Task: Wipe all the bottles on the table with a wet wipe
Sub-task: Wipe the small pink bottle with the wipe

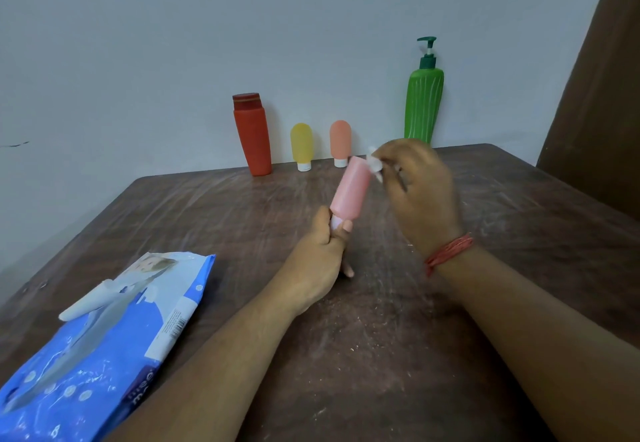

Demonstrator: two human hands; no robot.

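Observation:
My left hand [320,254] grips the white cap end of a pink bottle [350,189], which is lifted off the table and tilted up to the right. My right hand [417,187] pinches a small white wet wipe [375,164] against the top end of that bottle. Along the wall at the back stand a red bottle [252,135], a small yellow bottle [302,146], a small orange bottle [340,143] and a tall green pump bottle [423,102].
A blue wet wipe pack [104,337] with its flap lifted lies at the front left of the brown wooden table [381,355]. A brown curtain [602,78] hangs at the right. The wall runs right behind the bottles.

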